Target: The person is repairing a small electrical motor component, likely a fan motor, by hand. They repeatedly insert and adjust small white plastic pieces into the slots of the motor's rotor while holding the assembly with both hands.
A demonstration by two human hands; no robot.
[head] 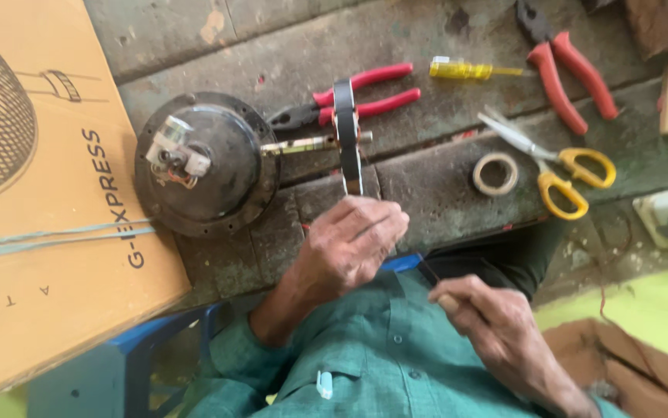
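With my left hand (353, 248) pinched shut on the black roll of insulating tape (347, 135) stood on edge beside the round dark metal motor housing (206, 162), and my right hand (496, 321) closed around a thin dark-tipped tool (429, 272), I judge steady tension keeps the strip flat.

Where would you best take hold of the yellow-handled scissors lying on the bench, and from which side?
Take the scissors by the yellow finger loops, coming from the lower right. The loops lie flat at that end with bare bench around them, while the blades point up-left toward the red-handled pliers, and the tape ring sits close on the left. That likely makes the loop end the freer approach.
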